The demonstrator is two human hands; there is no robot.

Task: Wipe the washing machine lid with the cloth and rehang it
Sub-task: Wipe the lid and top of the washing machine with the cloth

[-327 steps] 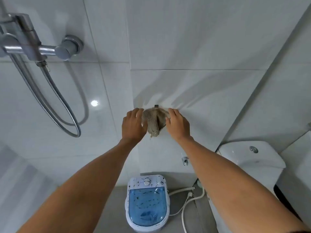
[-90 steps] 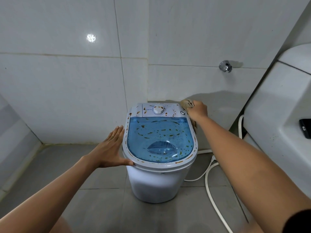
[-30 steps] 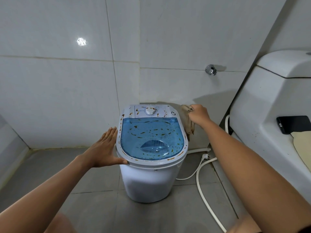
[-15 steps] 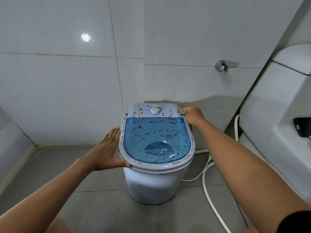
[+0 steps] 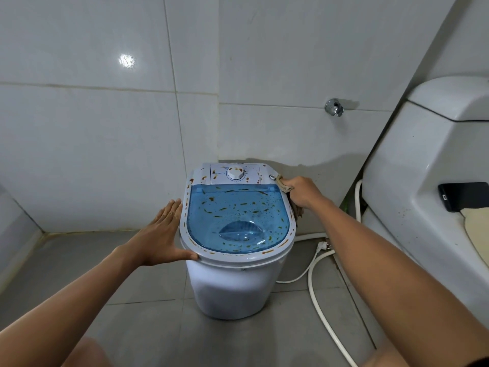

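Observation:
A small white washing machine point(image 5: 232, 287) stands on the floor by the tiled wall. Its see-through blue lid point(image 5: 238, 221) and white rim carry several brown smears. My right hand point(image 5: 301, 190) is shut on a beige cloth point(image 5: 284, 184) and presses it on the rim's back right corner, beside the control panel with its dial point(image 5: 235, 174). Part of the cloth hangs down behind my wrist. My left hand point(image 5: 161, 234) lies flat and open against the rim's left side, thumb on the front edge.
A white toilet cistern point(image 5: 423, 160) stands close on the right, with a black phone point(image 5: 463, 196) on a ledge. A white hose and power cord with plug point(image 5: 321, 246) lie on the grey floor right of the machine. A chrome tap point(image 5: 334, 107) sticks out of the wall.
My right hand took the cloth off the wall hook earlier. In the last second it brought the cloth from beside the machine onto the rim's back right corner. My left hand has stayed put.

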